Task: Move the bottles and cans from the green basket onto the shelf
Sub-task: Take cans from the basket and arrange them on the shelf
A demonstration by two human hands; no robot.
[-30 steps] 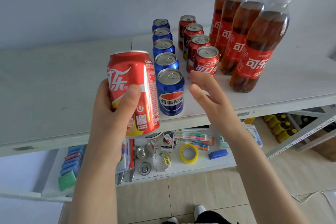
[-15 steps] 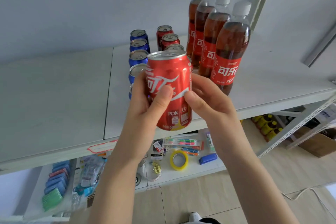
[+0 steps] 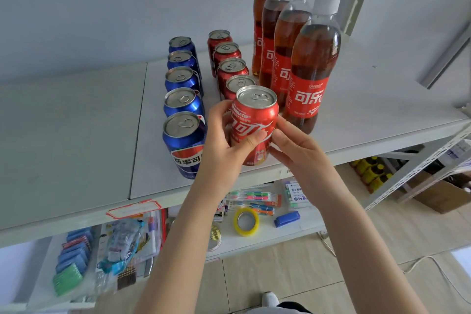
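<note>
At the front edge of the white shelf [image 3: 369, 120], placing a red cola can [image 3: 253, 122] at the head of the red can row [image 3: 230, 64]. Left hand [image 3: 224, 145] wrapped round the can's left side, thumb across the printed label; right hand [image 3: 293, 150] steadying the right side with fingertips pressed to the metal. Both hands closed on the can together. Can upright, base at or just above the shelf surface near the lip; cannot tell which, since the hands hide the contact.

Step in hand, by judgement: setting this can down as the fifth in its row, between the blue cans [image 3: 183, 99] and the cola bottles [image 3: 313, 64]. Next move probably calls for a straight lowering, a small nudge back to meet the can behind, then opening both hands without tipping it, the edge being close.

Can of thin printed aluminium, cylindrical, with a matte silver lid and pull tab. Bottles of clear ribbed plastic, dark liquid, glossy red labels, white screw caps. Shelf board smooth, flat, painted. Green basket not in view.
</note>
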